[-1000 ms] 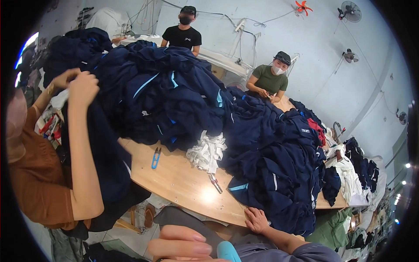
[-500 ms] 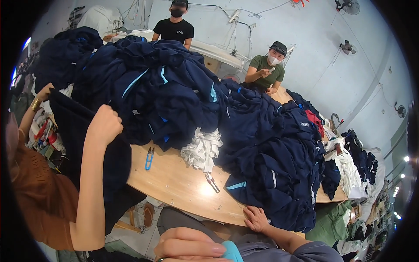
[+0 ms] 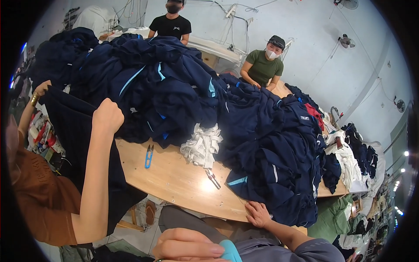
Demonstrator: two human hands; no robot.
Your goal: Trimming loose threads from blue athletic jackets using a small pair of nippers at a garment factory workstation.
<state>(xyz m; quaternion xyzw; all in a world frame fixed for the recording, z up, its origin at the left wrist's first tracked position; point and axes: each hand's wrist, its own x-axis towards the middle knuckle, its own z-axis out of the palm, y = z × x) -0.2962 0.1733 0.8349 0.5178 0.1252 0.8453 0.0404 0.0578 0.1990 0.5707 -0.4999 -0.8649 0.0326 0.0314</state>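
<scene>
My left hand (image 3: pixel 187 244) is close up at the lower edge, its fingers curled against a smooth light blue thing (image 3: pixel 231 251), only partly seen, whose kind I cannot make out. At the table's front edge my right hand (image 3: pixel 258 214) rests palm down with its fingers apart, beside a large pile of navy garments (image 3: pixel 270 174) with light blue and white trim. Ahead of it on the wood lie small snips (image 3: pixel 213 179), next to a heap of white fabric strips (image 3: pixel 201 146). Blue-handled thread snips (image 3: pixel 149 157) lie farther left.
At my left, a person in a brown shirt (image 3: pixel 46 196) holds up dark cloth (image 3: pixel 78 126) with both hands. Two masked people stand beyond the pile, one in black (image 3: pixel 170 27), one in green (image 3: pixel 265 65). White garments (image 3: pixel 342 166) hang at the right. The table (image 3: pixel 170 183) has a curved front edge.
The person in green has lowered a raised hand toward the pile. The view has shifted slightly. My hands stay nearly where they were, and the neighbour still holds the dark cloth up.
</scene>
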